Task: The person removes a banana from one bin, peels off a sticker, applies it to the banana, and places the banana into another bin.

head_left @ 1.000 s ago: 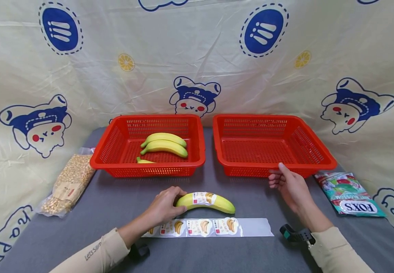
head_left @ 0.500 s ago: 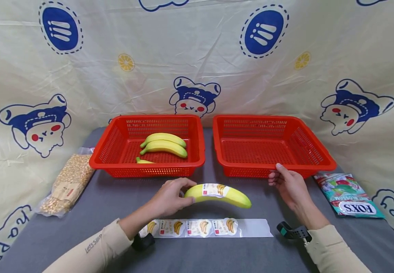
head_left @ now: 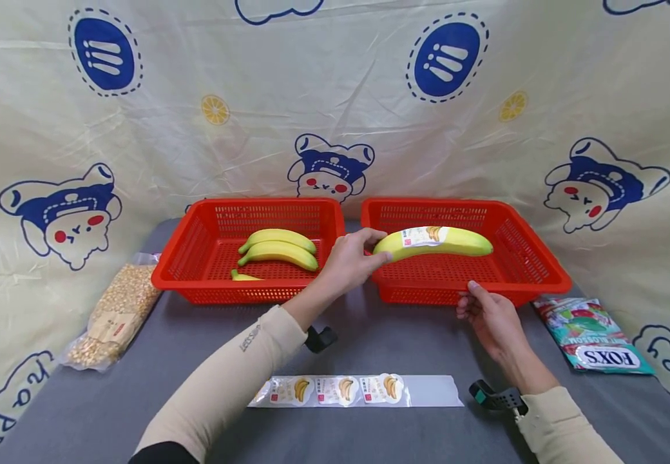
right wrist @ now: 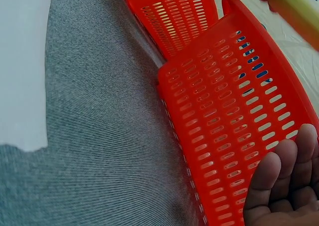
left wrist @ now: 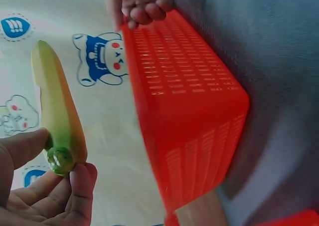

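Observation:
My left hand (head_left: 354,258) pinches one end of a yellow banana (head_left: 457,241), holding it over the right red basket (head_left: 416,288). A white label with a banana picture is stuck on its side. The left wrist view shows thumb and fingers round the green-tipped end of the banana (left wrist: 62,116), above the basket's rim. My right hand (head_left: 494,322) holds the front rim of the right basket, thumb at the rim and fingers curled below it. In the right wrist view, its fingers (right wrist: 266,178) lie against the slotted basket wall (right wrist: 219,131).
The left red basket (head_left: 248,293) contains several bananas (head_left: 277,251). A strip of banana labels (head_left: 433,391) lies on the grey cloth in front. A bag of yellow kernels (head_left: 114,316) rests at left, a teal FOX'S bag (head_left: 596,335) at right. A printed curtain (head_left: 242,154) hangs behind.
My left hand has lifted the labelled banana off the cloth and carried it forward and right, over the right basket. My right hand has stayed at the basket's front rim.

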A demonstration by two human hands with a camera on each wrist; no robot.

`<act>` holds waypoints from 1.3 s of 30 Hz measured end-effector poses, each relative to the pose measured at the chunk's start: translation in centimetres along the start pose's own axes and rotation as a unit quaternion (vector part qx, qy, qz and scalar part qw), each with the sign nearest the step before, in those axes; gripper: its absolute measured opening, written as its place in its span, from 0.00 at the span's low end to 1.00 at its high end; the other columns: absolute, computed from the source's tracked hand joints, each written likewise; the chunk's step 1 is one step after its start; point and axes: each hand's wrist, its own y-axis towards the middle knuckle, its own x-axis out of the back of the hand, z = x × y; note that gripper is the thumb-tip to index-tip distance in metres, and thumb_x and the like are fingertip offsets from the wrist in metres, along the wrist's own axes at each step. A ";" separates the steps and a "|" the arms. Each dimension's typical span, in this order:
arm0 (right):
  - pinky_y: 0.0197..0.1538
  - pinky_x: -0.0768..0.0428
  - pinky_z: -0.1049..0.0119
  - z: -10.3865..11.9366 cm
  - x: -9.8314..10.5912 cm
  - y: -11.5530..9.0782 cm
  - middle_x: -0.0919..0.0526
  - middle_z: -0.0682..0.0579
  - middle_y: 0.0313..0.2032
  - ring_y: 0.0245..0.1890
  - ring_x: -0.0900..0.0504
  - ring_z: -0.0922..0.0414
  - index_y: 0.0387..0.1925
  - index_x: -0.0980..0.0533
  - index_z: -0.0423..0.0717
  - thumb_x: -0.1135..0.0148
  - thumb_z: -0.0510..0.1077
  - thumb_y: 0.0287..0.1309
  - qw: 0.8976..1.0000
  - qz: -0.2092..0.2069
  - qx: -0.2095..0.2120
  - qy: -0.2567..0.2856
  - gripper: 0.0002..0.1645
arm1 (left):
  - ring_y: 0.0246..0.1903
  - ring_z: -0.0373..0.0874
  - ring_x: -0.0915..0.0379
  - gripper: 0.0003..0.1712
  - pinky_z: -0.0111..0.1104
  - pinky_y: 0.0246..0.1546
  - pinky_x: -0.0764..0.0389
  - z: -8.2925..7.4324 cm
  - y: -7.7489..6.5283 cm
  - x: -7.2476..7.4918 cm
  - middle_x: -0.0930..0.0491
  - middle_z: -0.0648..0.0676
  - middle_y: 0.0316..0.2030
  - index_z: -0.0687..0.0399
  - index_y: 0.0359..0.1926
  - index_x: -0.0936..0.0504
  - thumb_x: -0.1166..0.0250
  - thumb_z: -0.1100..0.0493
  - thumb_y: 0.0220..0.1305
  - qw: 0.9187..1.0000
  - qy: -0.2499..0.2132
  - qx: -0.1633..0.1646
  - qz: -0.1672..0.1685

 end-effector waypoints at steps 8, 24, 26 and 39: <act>0.37 0.22 0.71 -0.3 0.0 0.0 0.17 0.57 0.23 0.27 0.22 0.61 0.30 0.17 0.46 0.43 0.56 0.60 1.000 0.002 0.008 -0.006 0.18 | 0.39 0.40 0.26 0.25 0.26 0.40 0.23 -0.9 4.1 -3.7 0.19 0.49 0.51 0.50 0.58 0.25 0.35 0.53 0.60 0.998 0.064 0.025 -0.006; 0.37 0.22 0.73 -0.4 0.2 -0.1 0.17 0.58 0.23 0.27 0.23 0.62 0.32 0.18 0.49 0.41 0.59 0.58 1.000 -0.018 -0.007 -0.021 0.19 | 0.32 0.38 0.27 0.16 0.29 0.40 0.28 0.0 7.0 -8.0 0.17 0.46 0.38 0.48 0.47 0.19 0.35 0.50 0.59 0.953 0.301 0.013 0.045; 0.37 0.22 0.72 -0.4 0.3 -0.1 0.17 0.58 0.23 0.27 0.23 0.62 0.32 0.18 0.49 0.41 0.59 0.58 1.000 -0.017 -0.007 -0.021 0.19 | 0.32 0.38 0.27 0.16 0.29 0.39 0.27 0.1 7.1 -8.1 0.17 0.46 0.38 0.48 0.47 0.20 0.35 0.50 0.58 0.948 0.313 0.012 0.058; 0.37 0.23 0.72 -0.2 0.4 0.0 0.18 0.59 0.22 0.27 0.24 0.62 0.30 0.17 0.50 0.42 0.58 0.59 1.000 -0.015 -0.004 -0.026 0.18 | 0.34 0.40 0.28 0.14 0.30 0.37 0.27 -0.4 7.2 -8.1 0.19 0.47 0.39 0.47 0.46 0.20 0.36 0.55 0.58 0.929 0.347 0.034 0.123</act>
